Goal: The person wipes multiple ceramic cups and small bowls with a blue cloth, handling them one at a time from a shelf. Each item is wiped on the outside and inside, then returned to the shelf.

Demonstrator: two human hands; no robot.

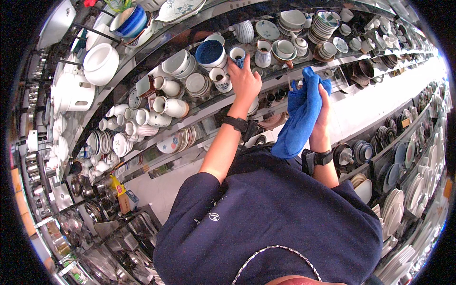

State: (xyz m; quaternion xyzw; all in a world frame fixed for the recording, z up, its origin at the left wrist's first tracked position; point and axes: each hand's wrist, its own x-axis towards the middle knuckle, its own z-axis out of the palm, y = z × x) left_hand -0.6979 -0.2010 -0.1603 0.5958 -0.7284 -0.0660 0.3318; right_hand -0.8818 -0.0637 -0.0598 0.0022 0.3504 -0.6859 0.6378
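Observation:
My left hand (244, 80) grips a small blue-patterned ceramic vase or flask (237, 57) on the dark shelf, fingers around its side. Just below and left of it stands a white flask with a blue pattern (221, 81); a blue-lined bowl (210, 53) sits on a stack to the left. A white flask with blue stripes (263, 57) stands to the right. My right hand (322, 114) holds a blue cloth (302, 110), which hangs down in front of the shelf edge. Part of that hand is hidden behind the cloth.
Several white flasks (172, 107) lie on their sides at the shelf's left. Stacked plates (322, 28), a small teapot (300, 44) and bowls crowd its right. A lower shelf holds upright plates (180, 139). More racks of plates (393, 210) stand behind me at right.

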